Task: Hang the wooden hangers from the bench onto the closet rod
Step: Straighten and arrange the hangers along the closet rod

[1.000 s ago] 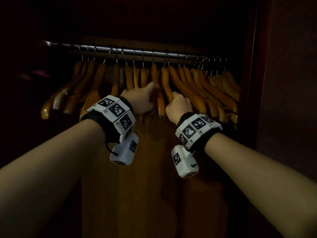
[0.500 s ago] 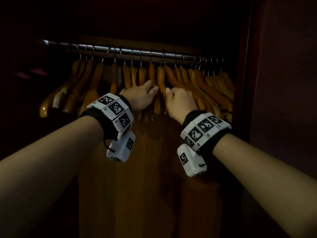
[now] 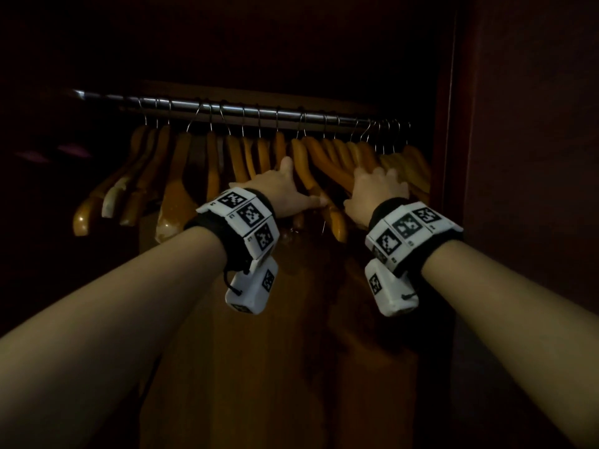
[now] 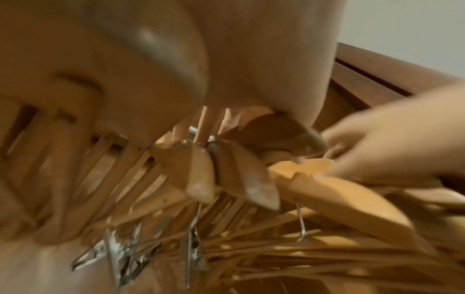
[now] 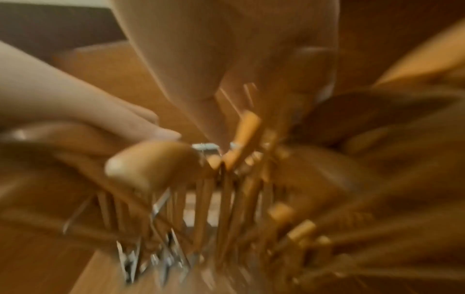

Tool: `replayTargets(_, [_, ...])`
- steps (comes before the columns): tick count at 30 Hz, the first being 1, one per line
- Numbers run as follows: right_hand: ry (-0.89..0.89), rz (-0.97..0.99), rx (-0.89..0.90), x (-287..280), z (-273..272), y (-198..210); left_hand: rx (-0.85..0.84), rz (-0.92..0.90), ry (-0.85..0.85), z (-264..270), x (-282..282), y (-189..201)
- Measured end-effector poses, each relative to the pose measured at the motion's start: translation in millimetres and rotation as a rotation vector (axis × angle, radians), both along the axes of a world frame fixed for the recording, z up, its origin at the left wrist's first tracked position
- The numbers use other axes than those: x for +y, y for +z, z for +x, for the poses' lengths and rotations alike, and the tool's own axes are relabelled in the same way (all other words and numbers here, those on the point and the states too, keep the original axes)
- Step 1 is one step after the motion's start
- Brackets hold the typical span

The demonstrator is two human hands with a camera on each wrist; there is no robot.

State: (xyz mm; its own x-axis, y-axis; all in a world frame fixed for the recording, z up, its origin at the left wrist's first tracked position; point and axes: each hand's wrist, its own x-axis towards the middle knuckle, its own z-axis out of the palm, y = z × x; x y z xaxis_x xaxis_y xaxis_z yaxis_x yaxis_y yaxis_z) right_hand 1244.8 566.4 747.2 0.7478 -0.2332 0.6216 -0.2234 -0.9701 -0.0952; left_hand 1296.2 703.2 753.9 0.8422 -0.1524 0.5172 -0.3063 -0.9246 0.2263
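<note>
Several wooden hangers (image 3: 337,170) hang by metal hooks on the closet rod (image 3: 259,110). My left hand (image 3: 285,189) is in the middle of the row. One finger points up between hangers and the thumb lies across a slanted hanger arm (image 3: 306,176). My right hand (image 3: 376,189) rests with spread fingers on the hangers bunched at the right end. The left wrist view is blurred and shows the right hand (image 4: 390,139) touching a notched hanger end (image 4: 339,195). In the right wrist view the left hand (image 5: 75,111) lies over a rounded hanger tip (image 5: 143,167).
The dark closet side wall (image 3: 518,189) stands just right of the last hangers. A wooden back panel (image 3: 275,367) runs down below the row. Metal clips (image 4: 118,256) dangle from some hangers. The closet's left part is dark, with more hangers (image 3: 129,196) splayed there.
My right hand has slid right along the row and spread its fingers over the right-hand bunch. The left hand stayed near the middle, so the two hands are now farther apart.
</note>
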Motion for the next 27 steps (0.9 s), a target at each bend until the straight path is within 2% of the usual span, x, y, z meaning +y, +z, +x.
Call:
replayTargets(3, [0.076,0.017,-0.020,-1,6,-9,-0.057,0.029,-0.021,-1,-1,-1])
replayTargets(5, [0.132,0.057,-0.039,2,6,-9,-0.103,0.087,-0.097,-2,-2,-1])
replayTargets(9, [0.189,0.080,-0.069,7,7,-5,-0.041,0.231,-0.202,2,-1,1])
replayTargets(20, [0.234,0.159,-0.200,1,-6,12,-0.016,0.242,-0.210,15,7,1])
replayTargets(27, [0.179,0.079,-0.095,-1,-10,3,-0.028,0.254,-0.220,18,8,0])
